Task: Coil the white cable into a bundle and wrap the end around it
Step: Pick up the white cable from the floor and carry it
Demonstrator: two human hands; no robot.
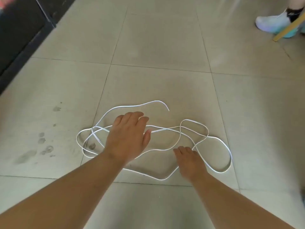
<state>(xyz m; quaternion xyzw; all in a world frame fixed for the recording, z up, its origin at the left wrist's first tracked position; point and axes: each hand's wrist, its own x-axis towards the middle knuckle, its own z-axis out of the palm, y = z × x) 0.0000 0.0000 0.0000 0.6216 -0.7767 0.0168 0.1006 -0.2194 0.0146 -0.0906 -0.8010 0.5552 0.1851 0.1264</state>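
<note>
The white cable (160, 179) lies uncoiled in loose, crossing loops on the tiled floor (156, 38), lower middle of the frame, with one free end curling just above the left hand (127, 136). That hand hovers over the strands, its grip apart and fingers fairly straight. The right hand (189, 161), lower right of it, reaches down beside a crossing of strands, its grip also apart, holding nothing. A white sneaker (270, 22) stands at the upper right

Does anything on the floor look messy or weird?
Yes. The white cable lies in loose loops that cross over each other, not in a neat bundle, and its end curls free at the back. Left of it, dark smudges dirty the floor tiles.
</note>
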